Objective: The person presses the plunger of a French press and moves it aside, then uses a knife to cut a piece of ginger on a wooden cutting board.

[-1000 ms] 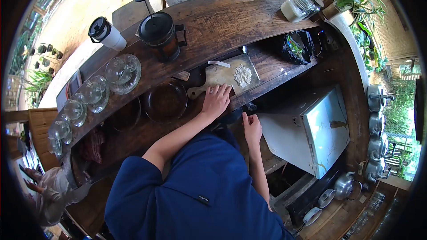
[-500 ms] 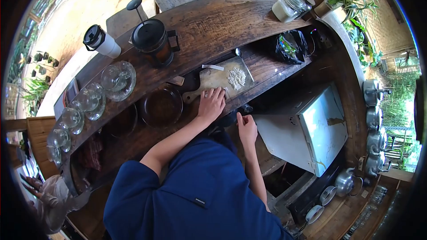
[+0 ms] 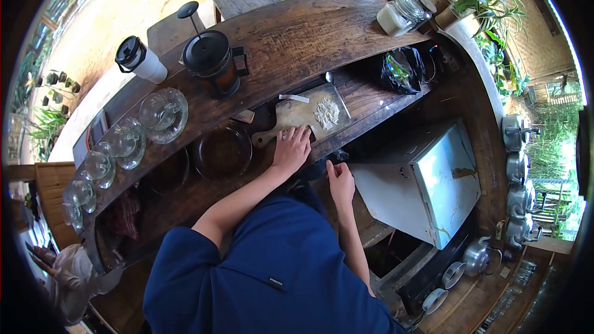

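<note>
View from above of a curved wooden desk [image 3: 322, 31]. Far to the left of the hands, a row of glass cups on saucers [image 3: 162, 111] follows the desk's upper ledge; beyond them stand a white tumbler with a black lid [image 3: 141, 59] and a dark French press [image 3: 211, 60]. Just left of the left hand [image 3: 292, 147] lies a dark round bowl [image 3: 223, 151]. The left hand rests flat, fingers spread and released, on the near edge of the wooden cutting board [image 3: 303, 114], grasping nothing. On the board, just beyond that hand, lie a small heap of pale chopped bits [image 3: 327, 113] and a pale strip [image 3: 294, 98]. The right hand [image 3: 340, 180] sits lower, at the desk's near edge, fingers loosely curled; whether it holds anything cannot be told. Farther right of both hands are a black bag [image 3: 402, 69], a glass jar [image 3: 399, 15] and a pale metal box [image 3: 427, 179].
</note>
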